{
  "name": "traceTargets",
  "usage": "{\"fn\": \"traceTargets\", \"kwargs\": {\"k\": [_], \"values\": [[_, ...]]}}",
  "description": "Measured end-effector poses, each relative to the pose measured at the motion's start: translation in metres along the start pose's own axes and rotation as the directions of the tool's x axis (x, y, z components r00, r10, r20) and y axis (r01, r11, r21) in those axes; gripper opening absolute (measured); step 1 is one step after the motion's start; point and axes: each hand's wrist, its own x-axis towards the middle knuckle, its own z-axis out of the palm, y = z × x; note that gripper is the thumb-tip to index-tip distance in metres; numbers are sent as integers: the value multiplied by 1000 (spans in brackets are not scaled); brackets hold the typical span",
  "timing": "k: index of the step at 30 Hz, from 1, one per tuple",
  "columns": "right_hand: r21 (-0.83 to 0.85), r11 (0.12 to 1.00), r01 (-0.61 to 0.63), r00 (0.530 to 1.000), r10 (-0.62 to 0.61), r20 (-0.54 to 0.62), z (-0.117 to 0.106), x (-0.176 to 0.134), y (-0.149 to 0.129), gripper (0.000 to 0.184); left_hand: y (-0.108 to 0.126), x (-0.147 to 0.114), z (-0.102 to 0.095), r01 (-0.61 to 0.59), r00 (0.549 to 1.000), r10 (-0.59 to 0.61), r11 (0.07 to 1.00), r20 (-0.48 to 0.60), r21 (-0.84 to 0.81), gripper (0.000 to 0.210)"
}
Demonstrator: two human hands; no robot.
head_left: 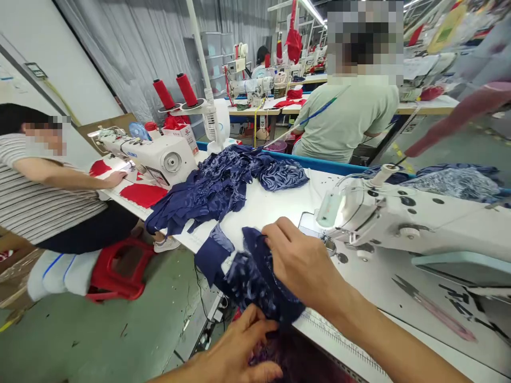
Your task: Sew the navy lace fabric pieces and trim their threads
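My right hand [297, 260] pinches the upper edge of a navy patterned fabric piece [249, 276] at the front edge of the white sewing table. My left hand [243, 346] is lower, beside the cloth's bottom edge, with its thumb apart from its bent fingers. Its fingertips are close to the fabric; whether they touch it I cannot tell. A plain navy part of the cloth [213, 260] hangs over the table edge. Just right of my right hand is the lit head of a sewing machine [333, 213].
A heap of navy fabric [211, 186] lies behind my hands. Pink-handled scissors [435, 308] rest at the right. A co-worker in stripes [51, 186] handles red fabric [143, 195] at the left machine [159, 157]; another person [347, 117] sits ahead. A red stool [120, 271] stands on the floor.
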Motion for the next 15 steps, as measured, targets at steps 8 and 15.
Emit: {"fn": "traceTargets", "kwargs": {"k": [8,15], "values": [[-155,986,68,940,-115,-320,-79,29,-33,22,31,58,-8,193,903,-256,959,-346,-208,53],[-39,989,141,961,-146,-233,-86,67,-33,36,46,69,5,278,941,-334,664,57,-694,50]]}}
